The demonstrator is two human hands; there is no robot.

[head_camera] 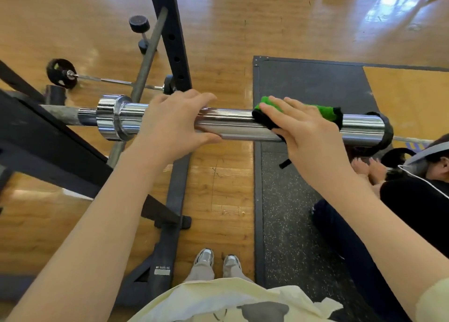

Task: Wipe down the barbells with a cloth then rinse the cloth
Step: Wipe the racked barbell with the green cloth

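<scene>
A chrome barbell sleeve (238, 124) runs left to right across the middle of the head view, resting in a black rack. My left hand (170, 124) grips the sleeve just right of its collar (114, 120), fingers over the top and thumb underneath. A green and black cloth (325, 111) is draped over the sleeve near its right end. My right hand (301, 129) lies on the cloth with straight fingers and presses it against the bar.
The black rack upright (170, 37) and base (167, 224) stand left of my feet. A small barbell (97, 79) and a dumbbell (141, 33) lie on the wooden floor behind. A rubber mat (303, 200) lies at the right. Another person (413, 200) crouches at the right edge.
</scene>
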